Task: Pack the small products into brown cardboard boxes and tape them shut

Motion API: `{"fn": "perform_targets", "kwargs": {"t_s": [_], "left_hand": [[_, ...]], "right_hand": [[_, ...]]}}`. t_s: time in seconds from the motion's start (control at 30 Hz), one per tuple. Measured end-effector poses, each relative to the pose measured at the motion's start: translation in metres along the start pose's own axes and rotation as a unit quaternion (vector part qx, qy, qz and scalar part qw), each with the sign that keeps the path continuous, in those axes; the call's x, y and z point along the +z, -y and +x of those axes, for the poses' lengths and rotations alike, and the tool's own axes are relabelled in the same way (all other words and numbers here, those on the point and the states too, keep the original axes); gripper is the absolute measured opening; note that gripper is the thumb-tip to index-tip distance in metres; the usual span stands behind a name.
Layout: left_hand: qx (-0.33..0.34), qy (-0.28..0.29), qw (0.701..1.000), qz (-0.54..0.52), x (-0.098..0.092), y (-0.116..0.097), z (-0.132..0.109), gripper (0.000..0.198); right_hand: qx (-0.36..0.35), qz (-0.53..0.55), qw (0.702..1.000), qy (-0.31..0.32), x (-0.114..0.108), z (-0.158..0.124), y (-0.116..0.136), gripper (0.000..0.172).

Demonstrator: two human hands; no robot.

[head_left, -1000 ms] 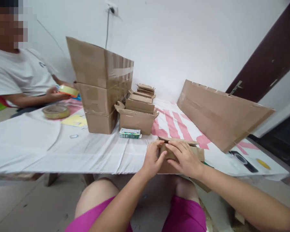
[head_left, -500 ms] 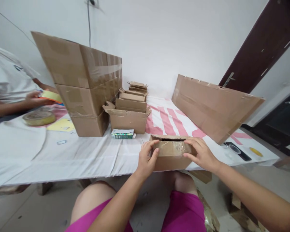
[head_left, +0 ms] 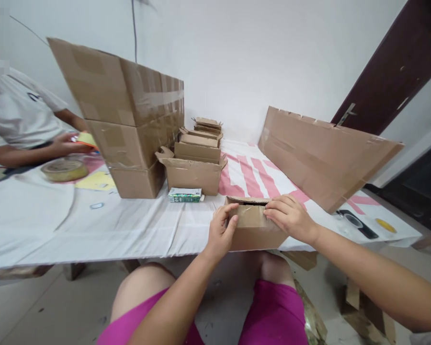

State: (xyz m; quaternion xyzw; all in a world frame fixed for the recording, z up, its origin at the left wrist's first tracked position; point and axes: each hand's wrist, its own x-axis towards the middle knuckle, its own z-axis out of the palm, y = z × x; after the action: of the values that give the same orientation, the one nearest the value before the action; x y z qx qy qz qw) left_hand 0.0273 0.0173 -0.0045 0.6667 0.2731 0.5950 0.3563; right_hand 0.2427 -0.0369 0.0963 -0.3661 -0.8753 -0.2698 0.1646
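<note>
A small cardboard box (head_left: 255, 236) stands at the table's front edge, with a dark gap along its top behind the front flap. My left hand (head_left: 221, 230) holds its left end, thumb and fingers on the upper corner. On the right part of the top flap, my right hand (head_left: 290, 218) lies with its fingers close together, gripping the box's edge. Behind and to the left is a small green and white carton (head_left: 185, 195), and past it a row of open cardboard boxes (head_left: 194, 175).
Taped boxes (head_left: 129, 105) are stacked at the left. A tall cardboard panel (head_left: 323, 153) leans at the right, near a black tape dispenser (head_left: 359, 225). A tape roll (head_left: 64, 170) lies near another person's hand (head_left: 65, 143). Cardboard scraps (head_left: 366, 311) are on the floor.
My right hand has moved left along the top flap, its fingers now closer together. My left hand stays on the box's left end. The view has shifted slightly.
</note>
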Motion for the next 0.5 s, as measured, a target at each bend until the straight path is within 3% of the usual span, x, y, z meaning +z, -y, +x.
{"fn": "perform_targets", "kwargs": {"t_s": [0.2,0.5], "left_hand": [[0.005,-0.003,1.000,0.004,0.0000,0.0010,-0.0006,0.028],[0.002,-0.007,1.000,0.006,-0.0001,-0.0009,-0.0006,0.028]], "right_hand": [[-0.033,-0.017,0.999,0.013,0.0016,0.0052,-0.0038,0.016],[0.027,0.043,0.999,-0.001,-0.0039,0.0080,-0.0060,0.014]]}}
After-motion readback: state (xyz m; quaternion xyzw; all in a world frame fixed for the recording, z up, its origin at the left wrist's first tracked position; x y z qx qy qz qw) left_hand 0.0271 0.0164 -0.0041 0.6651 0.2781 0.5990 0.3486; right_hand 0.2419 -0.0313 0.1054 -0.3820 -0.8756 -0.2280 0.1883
